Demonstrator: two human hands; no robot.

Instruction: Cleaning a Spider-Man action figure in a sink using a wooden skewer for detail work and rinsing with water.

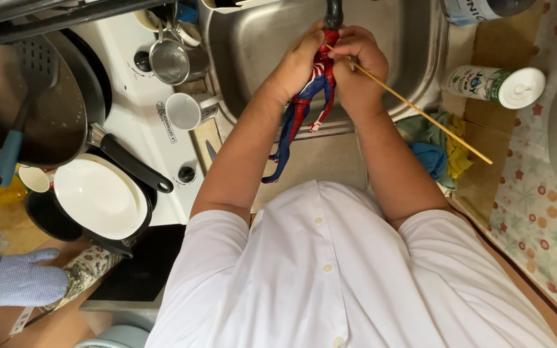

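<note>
Toy figure (pixel 311 90), red and blue: over the steel sink (pixel 253 45), under the tap (pixel 334 13). Left hand (pixel 301 61) fingers closed round its torso. Right hand (pixel 356 64) pinches a thin wooden stick (pixel 420 113). Probably light, rigid plastic, slippery wet, thin limbs breakable; best gripped at the torso.
</note>
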